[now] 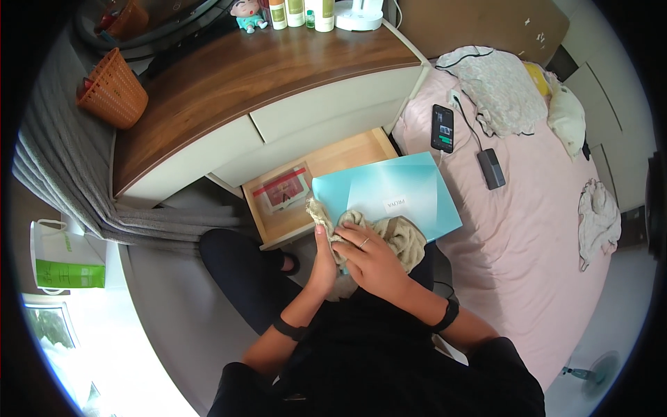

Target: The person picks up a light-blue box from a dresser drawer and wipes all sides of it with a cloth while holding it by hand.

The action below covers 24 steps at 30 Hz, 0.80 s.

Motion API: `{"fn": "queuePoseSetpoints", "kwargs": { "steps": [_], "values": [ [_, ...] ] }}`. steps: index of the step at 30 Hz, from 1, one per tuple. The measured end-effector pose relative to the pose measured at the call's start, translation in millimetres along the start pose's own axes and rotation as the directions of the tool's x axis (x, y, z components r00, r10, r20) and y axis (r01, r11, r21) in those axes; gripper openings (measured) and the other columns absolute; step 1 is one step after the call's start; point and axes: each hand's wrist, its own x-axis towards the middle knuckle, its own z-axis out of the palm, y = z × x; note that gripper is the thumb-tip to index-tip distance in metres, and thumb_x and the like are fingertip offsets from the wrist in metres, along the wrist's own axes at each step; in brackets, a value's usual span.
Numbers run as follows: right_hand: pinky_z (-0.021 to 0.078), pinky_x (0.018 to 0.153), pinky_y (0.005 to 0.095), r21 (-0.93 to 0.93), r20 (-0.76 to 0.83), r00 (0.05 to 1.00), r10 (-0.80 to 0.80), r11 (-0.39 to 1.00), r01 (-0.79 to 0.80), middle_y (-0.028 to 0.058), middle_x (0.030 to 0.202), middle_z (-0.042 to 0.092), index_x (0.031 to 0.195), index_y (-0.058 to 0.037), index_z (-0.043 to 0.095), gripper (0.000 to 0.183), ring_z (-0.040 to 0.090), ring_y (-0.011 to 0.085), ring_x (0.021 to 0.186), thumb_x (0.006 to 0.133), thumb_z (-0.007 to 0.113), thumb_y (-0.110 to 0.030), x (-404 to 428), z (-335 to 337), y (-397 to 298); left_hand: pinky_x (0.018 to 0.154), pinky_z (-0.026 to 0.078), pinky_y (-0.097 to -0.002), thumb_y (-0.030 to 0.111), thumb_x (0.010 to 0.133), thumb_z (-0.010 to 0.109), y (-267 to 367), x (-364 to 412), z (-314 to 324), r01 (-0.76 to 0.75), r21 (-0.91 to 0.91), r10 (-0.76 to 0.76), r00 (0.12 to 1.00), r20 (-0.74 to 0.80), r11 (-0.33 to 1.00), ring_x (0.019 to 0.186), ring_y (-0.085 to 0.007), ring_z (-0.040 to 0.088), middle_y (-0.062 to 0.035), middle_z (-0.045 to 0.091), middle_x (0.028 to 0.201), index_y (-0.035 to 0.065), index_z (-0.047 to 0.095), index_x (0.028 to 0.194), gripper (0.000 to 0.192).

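Observation:
A beige cloth (401, 237), knitted or towel-like, lies bunched over the near edge of a turquoise box (385, 193). My left hand (324, 260) grips its left end, thumb upward. With fingers bent, my right hand (370, 255), a ring on one finger, presses and holds the middle folds. The hands face each other, close together. The box rests across a pulled-out wooden drawer (333, 154) and near my lap. In the drawer's left part, a clear packet with a red strip (281, 190) is visible. The fingertips of my right hand are partly hidden in the cloth.
Behind the drawer stands a wood-topped cabinet (260, 78) with an orange basket (114, 91), bottles and a figurine (248, 14). On the bed (469, 224) at the right lie a phone (442, 129), a power bank (491, 168) and pillows. A paper bag (68, 255) stands at the left.

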Motion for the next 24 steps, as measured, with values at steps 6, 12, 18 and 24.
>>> {"fn": "queuePoseSetpoints", "kwargs": {
  "steps": [6,12,18,24],
  "values": [
    [0.0469,0.091,0.0438,-0.045,-0.124,0.989,0.076,0.996,-0.082,0.0109,0.116,0.059,0.103,-0.005,0.065,0.027,0.057,0.0346,0.106,0.077,0.06,0.005,3.8,8.9,-1.9,0.101,0.04,-0.0302,0.06,0.103,0.014,-6.7,2.7,-3.4,-0.042,0.058,0.039,0.998,0.043,0.997,0.116,-0.0205,0.053,-0.0131,0.054,0.127,-0.0038,0.044,0.136,0.078],
    [0.046,0.075,0.0402,-0.05,-0.128,0.972,0.197,0.978,-0.204,0.0066,0.096,0.059,0.089,-0.0094,0.066,0.019,0.057,0.0304,0.09,0.076,0.06,0.003,12.7,11.2,1.8,0.099,0.04,-0.0296,0.053,0.106,0.018,-20.8,4.0,-11.8,0.01,-0.001,-0.01,0.999,0.04,1.0,0.111,-0.0177,0.052,-0.0107,0.055,0.121,-0.0026,0.048,0.129,0.068],
    [0.0423,0.071,0.0394,-0.054,-0.222,0.934,0.279,0.953,-0.297,0.0055,0.092,0.06,0.083,-0.0127,0.067,0.018,0.057,0.0276,0.088,0.076,0.061,0.003,22.9,8.0,12.6,0.109,0.03,-0.0317,0.043,0.108,0.025,-42.8,12.1,-14.6,-0.115,0.101,0.114,0.993,0.012,0.988,0.127,-0.0202,0.041,-0.0132,0.042,0.14,-0.0051,0.036,0.14,0.059],
    [0.0448,0.071,0.0412,-0.007,-0.343,0.894,0.289,0.951,-0.311,0.0092,0.09,0.057,0.084,-0.0108,0.066,0.024,0.056,0.0309,0.086,0.073,0.058,0.009,19.9,2.0,22.4,0.11,0.029,-0.0326,0.032,0.107,0.034,-23.6,-1.1,8.5,-0.086,0.214,0.087,0.996,0.007,0.973,0.133,-0.0212,0.036,-0.0154,0.038,0.145,-0.0034,0.019,0.15,0.057]
  ]
}}
